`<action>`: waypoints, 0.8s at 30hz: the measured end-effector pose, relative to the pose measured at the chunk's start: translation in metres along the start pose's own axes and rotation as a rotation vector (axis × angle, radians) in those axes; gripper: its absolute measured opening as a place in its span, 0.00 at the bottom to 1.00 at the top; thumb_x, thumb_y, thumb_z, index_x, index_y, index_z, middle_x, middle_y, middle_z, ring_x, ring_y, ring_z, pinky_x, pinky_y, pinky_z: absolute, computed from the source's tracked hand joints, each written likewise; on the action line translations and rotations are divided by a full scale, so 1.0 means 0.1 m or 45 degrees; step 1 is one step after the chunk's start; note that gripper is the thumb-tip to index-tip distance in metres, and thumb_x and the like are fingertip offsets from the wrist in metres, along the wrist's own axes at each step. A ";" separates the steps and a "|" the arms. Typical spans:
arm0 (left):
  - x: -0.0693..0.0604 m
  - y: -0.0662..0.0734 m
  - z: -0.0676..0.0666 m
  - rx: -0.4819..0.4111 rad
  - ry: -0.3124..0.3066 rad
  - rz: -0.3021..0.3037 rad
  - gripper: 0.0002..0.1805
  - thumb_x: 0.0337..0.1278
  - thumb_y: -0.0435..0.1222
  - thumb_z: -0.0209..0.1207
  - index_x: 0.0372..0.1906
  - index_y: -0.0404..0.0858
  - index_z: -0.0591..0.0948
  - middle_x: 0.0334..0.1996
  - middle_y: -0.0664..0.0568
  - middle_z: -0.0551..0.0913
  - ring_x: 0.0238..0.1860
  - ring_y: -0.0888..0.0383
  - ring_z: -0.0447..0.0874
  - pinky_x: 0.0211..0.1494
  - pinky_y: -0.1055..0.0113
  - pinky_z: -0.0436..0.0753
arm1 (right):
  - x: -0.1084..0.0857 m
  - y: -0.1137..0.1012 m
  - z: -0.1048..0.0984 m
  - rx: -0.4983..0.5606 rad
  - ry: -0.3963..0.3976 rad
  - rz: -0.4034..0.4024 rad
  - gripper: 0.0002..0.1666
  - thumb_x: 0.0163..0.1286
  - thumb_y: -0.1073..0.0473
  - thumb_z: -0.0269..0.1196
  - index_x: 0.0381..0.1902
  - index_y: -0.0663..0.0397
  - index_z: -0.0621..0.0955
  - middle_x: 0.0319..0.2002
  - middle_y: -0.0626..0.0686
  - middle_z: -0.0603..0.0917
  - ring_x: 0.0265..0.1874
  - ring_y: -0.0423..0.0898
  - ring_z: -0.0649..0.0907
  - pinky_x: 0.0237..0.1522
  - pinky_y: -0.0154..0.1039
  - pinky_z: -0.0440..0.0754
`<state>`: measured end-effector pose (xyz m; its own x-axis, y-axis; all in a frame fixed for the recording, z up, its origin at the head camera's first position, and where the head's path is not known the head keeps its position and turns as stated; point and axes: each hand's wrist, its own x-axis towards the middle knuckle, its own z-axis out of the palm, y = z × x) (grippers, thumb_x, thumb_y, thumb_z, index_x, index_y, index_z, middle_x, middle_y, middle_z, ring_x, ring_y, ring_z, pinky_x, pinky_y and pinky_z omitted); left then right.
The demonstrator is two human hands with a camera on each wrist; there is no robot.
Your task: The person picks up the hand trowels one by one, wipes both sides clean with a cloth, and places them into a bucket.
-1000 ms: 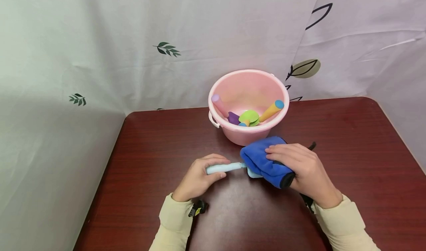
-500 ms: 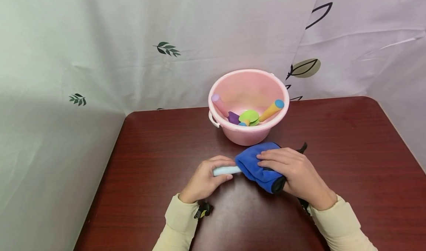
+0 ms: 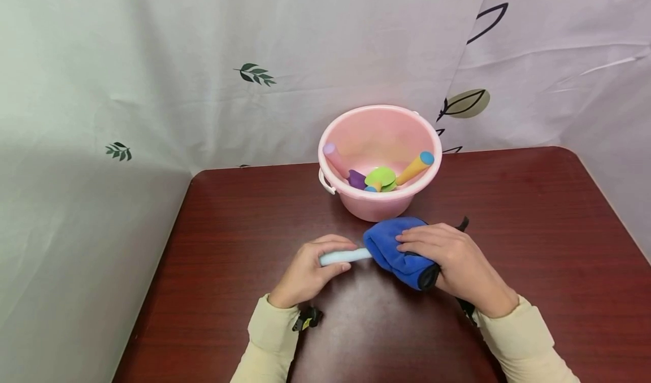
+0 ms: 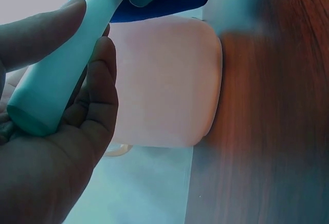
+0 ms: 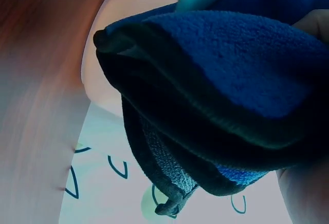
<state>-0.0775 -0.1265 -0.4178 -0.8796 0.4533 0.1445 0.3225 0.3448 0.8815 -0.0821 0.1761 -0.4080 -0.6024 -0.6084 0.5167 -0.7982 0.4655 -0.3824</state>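
In the head view my left hand [image 3: 305, 270] grips the thick handle of a light blue shovel-like tool [image 3: 346, 257], held level above the table. A blue cloth with black edging [image 3: 389, 247] is folded around the tool's far end and hides most of its head. My right hand [image 3: 463, 264] holds the cloth against that end, fingers over the top. The left wrist view shows the tool's handle [image 4: 67, 64] between thumb and fingers, with part of its head against the cloth. In the right wrist view the folded cloth [image 5: 241, 64] covers most of the frame.
Behind the hands a pink bucket [image 3: 376, 207] with a white handle stands on the dark red table [image 3: 244, 219]. Inside it lie a pink handle [image 3: 335, 160], a yellow handle with blue end [image 3: 414, 168], and green and purple pieces. A leaf-patterned white curtain [image 3: 285, 117] hangs behind.
The cloth has slid left and slightly down over the tool's head, covering a part that showed a second ago. Both hands dipped together, then rose slightly. The bucket has not moved.
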 end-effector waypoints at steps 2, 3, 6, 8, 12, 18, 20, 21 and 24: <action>0.00 0.00 -0.02 0.010 0.006 -0.005 0.17 0.55 0.27 0.70 0.51 0.39 0.87 0.50 0.57 0.84 0.51 0.60 0.82 0.54 0.65 0.79 | -0.01 0.02 -0.01 -0.002 -0.001 0.005 0.28 0.77 0.41 0.48 0.51 0.51 0.87 0.55 0.51 0.85 0.57 0.51 0.82 0.67 0.36 0.65; 0.00 0.00 -0.03 0.017 0.007 -0.004 0.17 0.55 0.27 0.70 0.51 0.38 0.87 0.50 0.57 0.85 0.51 0.60 0.82 0.53 0.65 0.79 | -0.01 0.02 -0.01 -0.007 0.001 0.007 0.28 0.77 0.41 0.48 0.51 0.51 0.87 0.55 0.51 0.85 0.57 0.51 0.82 0.67 0.36 0.65; -0.01 0.00 -0.06 0.034 0.011 -0.001 0.16 0.56 0.29 0.70 0.51 0.36 0.87 0.50 0.57 0.85 0.51 0.60 0.82 0.54 0.65 0.79 | -0.02 0.05 -0.01 -0.015 0.013 0.003 0.27 0.77 0.41 0.48 0.52 0.50 0.87 0.54 0.50 0.85 0.56 0.51 0.83 0.66 0.37 0.67; -0.02 0.00 -0.08 0.041 0.014 0.004 0.16 0.56 0.30 0.70 0.51 0.36 0.87 0.50 0.57 0.85 0.52 0.60 0.82 0.54 0.65 0.79 | -0.03 0.06 -0.02 -0.027 0.017 0.015 0.28 0.76 0.40 0.49 0.52 0.49 0.86 0.55 0.49 0.85 0.55 0.51 0.83 0.66 0.37 0.68; -0.03 -0.01 -0.11 0.043 0.031 0.006 0.17 0.55 0.30 0.71 0.51 0.38 0.87 0.50 0.58 0.85 0.53 0.61 0.82 0.55 0.65 0.78 | -0.04 0.08 -0.04 -0.047 0.033 0.032 0.30 0.75 0.37 0.48 0.52 0.49 0.86 0.55 0.49 0.85 0.55 0.52 0.83 0.66 0.37 0.69; -0.04 -0.02 -0.15 0.020 0.048 0.008 0.17 0.55 0.31 0.71 0.52 0.42 0.87 0.50 0.58 0.84 0.53 0.60 0.81 0.54 0.66 0.79 | -0.06 0.10 -0.07 -0.056 0.025 0.061 0.31 0.74 0.36 0.49 0.52 0.50 0.86 0.55 0.50 0.85 0.55 0.52 0.83 0.68 0.33 0.64; -0.05 -0.02 -0.17 0.013 0.053 0.007 0.17 0.56 0.31 0.71 0.52 0.42 0.87 0.50 0.58 0.84 0.53 0.60 0.81 0.54 0.66 0.78 | -0.07 0.11 -0.07 -0.067 0.012 0.075 0.29 0.74 0.36 0.51 0.52 0.49 0.86 0.55 0.50 0.85 0.56 0.52 0.83 0.68 0.33 0.65; -0.06 -0.02 -0.18 0.011 0.057 0.005 0.17 0.56 0.31 0.71 0.52 0.43 0.87 0.50 0.58 0.84 0.53 0.60 0.82 0.54 0.66 0.79 | -0.07 0.11 -0.08 -0.063 0.009 0.078 0.25 0.73 0.39 0.57 0.52 0.49 0.86 0.55 0.50 0.85 0.56 0.52 0.83 0.67 0.35 0.66; -0.09 -0.02 -0.22 0.014 0.066 -0.004 0.17 0.56 0.32 0.71 0.52 0.43 0.87 0.50 0.58 0.85 0.52 0.59 0.82 0.55 0.66 0.78 | -0.07 0.11 -0.09 -0.076 0.006 0.085 0.20 0.67 0.47 0.68 0.53 0.49 0.86 0.55 0.49 0.85 0.56 0.52 0.83 0.64 0.39 0.70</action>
<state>-0.0782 -0.1489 -0.4113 -0.8975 0.4089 0.1654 0.3234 0.3550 0.8771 -0.0869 0.1910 -0.4093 -0.6539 -0.5717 0.4956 -0.7544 0.5424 -0.3697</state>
